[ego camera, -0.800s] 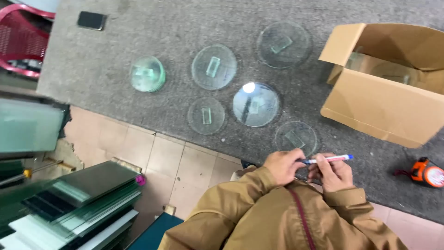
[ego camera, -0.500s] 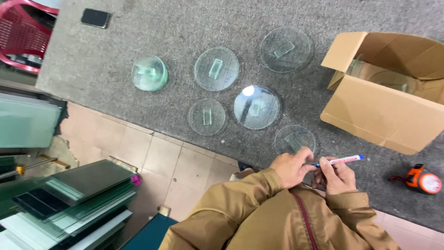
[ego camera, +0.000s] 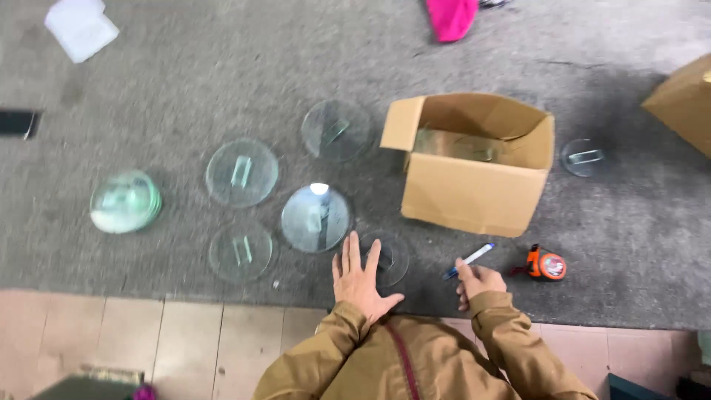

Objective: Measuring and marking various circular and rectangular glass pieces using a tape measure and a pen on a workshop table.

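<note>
My left hand lies flat with fingers spread on the grey carpet, its fingertips on the edge of a small round glass disc. My right hand grips a blue and white marker pen that points up and to the right. Several more round glass discs lie ahead: one reflecting a light, one at the left, a smaller one and a far one. A stack of greenish discs sits at the far left.
An open cardboard box with glass inside stands ahead right. An orange tape measure lies beside my right hand. Another disc lies behind the box, a second box at the right edge. Tiled floor borders the carpet.
The view has swung left to right. My hands have come apart: the left now rests flat on the carpet by the small disc, the right still holds the pen.
</note>
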